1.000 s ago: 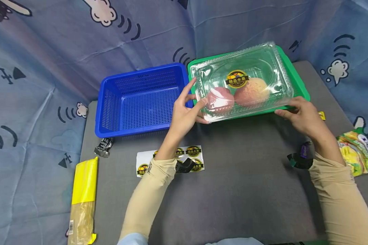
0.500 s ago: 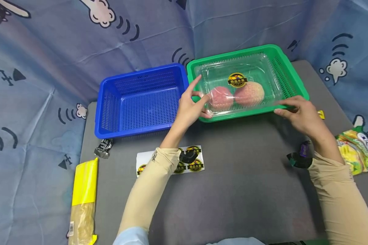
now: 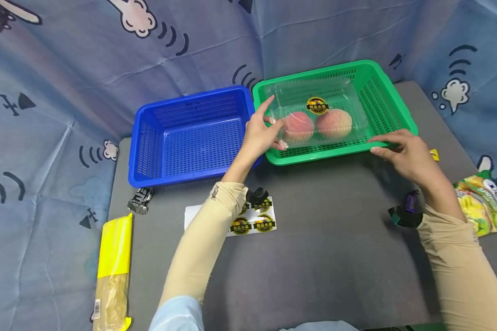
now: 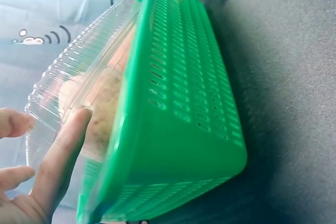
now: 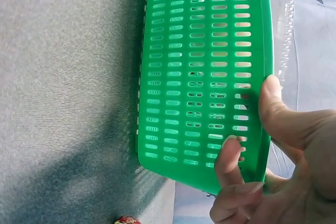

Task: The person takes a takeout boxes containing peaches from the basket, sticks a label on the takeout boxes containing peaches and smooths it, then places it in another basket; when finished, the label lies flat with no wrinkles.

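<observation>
Two pink peaches (image 3: 333, 124) sit in a clear plastic fruit box (image 3: 343, 94), whose lid bears a round black-and-gold label (image 3: 317, 105). The box lies tilted within the green basket (image 3: 381, 105), toward its left side. With thumb and fingers, my left hand (image 3: 262, 131) holds the box by its left end. The left wrist view shows the thumb (image 4: 68, 140) against the clear plastic. My right hand (image 3: 410, 151) grips the front rim of the green basket near its right corner. The right wrist view shows other fingers of that hand (image 5: 294, 150) curled outside the perforated wall.
A blue perforated basket (image 3: 190, 177) stands left of the green one. A sticker sheet (image 3: 252, 225) lies partly under my left forearm. Several packets surround the work: a yellow-and-clear one (image 3: 115, 257), a black wrapper (image 3: 141, 200), and a green-and-yellow bag (image 3: 484, 204).
The fruit box has gone down from above the green basket into it. My left hand moved with it, slightly right and away from me. The right hand has stayed almost still at the rim.
</observation>
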{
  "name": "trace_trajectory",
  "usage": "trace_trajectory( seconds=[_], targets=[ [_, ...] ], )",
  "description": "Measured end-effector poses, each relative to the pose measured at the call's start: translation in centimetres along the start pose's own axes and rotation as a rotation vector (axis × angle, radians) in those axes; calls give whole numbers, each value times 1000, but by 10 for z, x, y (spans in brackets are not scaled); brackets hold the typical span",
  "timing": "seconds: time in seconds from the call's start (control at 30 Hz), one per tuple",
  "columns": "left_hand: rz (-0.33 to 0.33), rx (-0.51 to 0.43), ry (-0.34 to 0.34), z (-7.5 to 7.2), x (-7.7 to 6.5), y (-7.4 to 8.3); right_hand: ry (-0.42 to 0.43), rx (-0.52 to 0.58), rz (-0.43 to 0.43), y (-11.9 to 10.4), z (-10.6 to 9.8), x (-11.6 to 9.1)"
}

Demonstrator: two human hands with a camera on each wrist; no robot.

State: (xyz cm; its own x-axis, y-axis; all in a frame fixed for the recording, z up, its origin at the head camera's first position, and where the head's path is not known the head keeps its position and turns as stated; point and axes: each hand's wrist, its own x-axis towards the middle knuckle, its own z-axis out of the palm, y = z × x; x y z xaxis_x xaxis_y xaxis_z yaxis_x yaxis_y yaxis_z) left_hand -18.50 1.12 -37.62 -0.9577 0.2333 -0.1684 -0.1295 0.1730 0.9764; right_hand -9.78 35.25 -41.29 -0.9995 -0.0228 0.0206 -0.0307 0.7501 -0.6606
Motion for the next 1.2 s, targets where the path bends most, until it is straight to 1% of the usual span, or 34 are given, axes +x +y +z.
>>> trace_trajectory(
  seconds=[0.1, 0.37, 0.5, 0.67, 0.8, 0.87, 0.97, 1.1, 1.2],
  targets=[
    [-25, 11, -3, 4, 3, -1, 5, 1, -4, 0, -1, 0],
    [-31, 80, -1, 11, 7, -6, 2, 6, -1, -1, 0, -1],
    [-57, 102, -3, 13, 8, -10, -1, 5, 3, -2, 0, -1],
    [-87, 128, -38, 16, 10, -10, 8, 9, 9, -2, 0, -2],
    [-99, 220, -63, 19, 11, -8, 25, 8, -6, -1, 0, -2],
    [-96, 279, -70, 21, 10, -7, 29, 8, -12, 0, 1, -2],
    [-93, 338, -80, 23, 10, -5, 25, 8, -7, 0, 0, -3],
    [-108, 417, -78, 25, 9, -3, 19, 10, -5, 0, 0, -3],
    [-109, 500, -77, 26, 9, -1, 18, 12, -7, -1, 0, -3]
  ],
)
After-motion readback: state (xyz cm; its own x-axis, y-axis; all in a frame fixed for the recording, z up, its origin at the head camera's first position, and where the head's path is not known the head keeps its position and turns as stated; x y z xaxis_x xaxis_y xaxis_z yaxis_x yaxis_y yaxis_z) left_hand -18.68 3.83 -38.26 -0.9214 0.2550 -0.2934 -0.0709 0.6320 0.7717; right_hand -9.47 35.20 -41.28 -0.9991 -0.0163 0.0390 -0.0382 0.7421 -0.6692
